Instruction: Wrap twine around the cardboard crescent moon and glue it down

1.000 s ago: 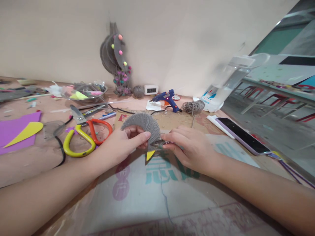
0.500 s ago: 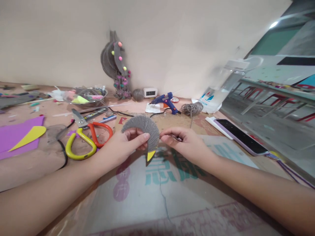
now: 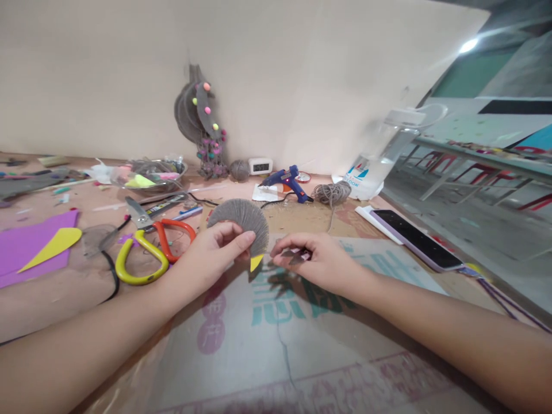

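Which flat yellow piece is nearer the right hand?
The yellow tip of the grey crescent in the left hand; the larger yellow piece lies on the purple sheet.

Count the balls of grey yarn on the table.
2: a tight round ball just left of the white clock, and a looser ball just right of the blue glue gun. More may be hidden in the cluttered bowl.

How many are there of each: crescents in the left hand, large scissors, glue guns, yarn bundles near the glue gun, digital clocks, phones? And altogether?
Yarn-wrapped crescent: 1
Large scissors: 1
Glue gun: 1
Yarn bundles: 2
Digital clock: 1
Phone: 1
Total: 7
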Available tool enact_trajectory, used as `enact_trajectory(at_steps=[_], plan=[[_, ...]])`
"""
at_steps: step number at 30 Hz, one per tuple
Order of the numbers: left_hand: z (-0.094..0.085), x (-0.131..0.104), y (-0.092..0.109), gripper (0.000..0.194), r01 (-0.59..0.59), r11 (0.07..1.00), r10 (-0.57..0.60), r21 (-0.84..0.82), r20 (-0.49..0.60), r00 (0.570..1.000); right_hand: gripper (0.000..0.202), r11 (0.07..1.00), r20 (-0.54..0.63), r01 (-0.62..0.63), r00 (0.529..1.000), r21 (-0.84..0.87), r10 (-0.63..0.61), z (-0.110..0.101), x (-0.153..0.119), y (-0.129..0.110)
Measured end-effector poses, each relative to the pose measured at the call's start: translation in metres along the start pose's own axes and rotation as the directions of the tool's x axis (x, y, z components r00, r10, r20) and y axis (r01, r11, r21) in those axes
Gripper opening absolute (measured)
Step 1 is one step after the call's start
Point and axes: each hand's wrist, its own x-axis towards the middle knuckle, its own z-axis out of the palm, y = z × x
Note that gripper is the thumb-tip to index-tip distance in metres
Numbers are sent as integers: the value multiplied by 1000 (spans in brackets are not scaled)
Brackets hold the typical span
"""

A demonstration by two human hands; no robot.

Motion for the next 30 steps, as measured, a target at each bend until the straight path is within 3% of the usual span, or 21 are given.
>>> enact_trajectory(at_steps=[4,8,12,19,22,27,30], plan=[[0,2,-4,27,9,993,-14,-121,-37,999,13,971,-13,167,985,-170,-171,2,-7,1],[2,3,-8,27,-4,991,-4,-134,-59,998,17,903,36,321,945,-285,-325,5,-12,2],[2,3,-12,28,15,985,-23,-169,-46,999,13,920,32,270,962,-282,-272,4,-13,1],[4,6,-17,27,-15,966,2,-259,-50,999,27,977,-325,128,929,-173,-179,-21,9,2],[5,6,-13,27,-34,975,21,-218,-60,998,40,980,-273,37,958,-194,-90,-30,23,17],[5,4,-7,26,-37,982,28,-187,-47,998,47,991,-40,58,997,-118,-63,-33,25,24],[5,3,-7,27,-11,976,4,-216,-33,999,41,984,-79,67,994,-166,-81,-45,22,21]])
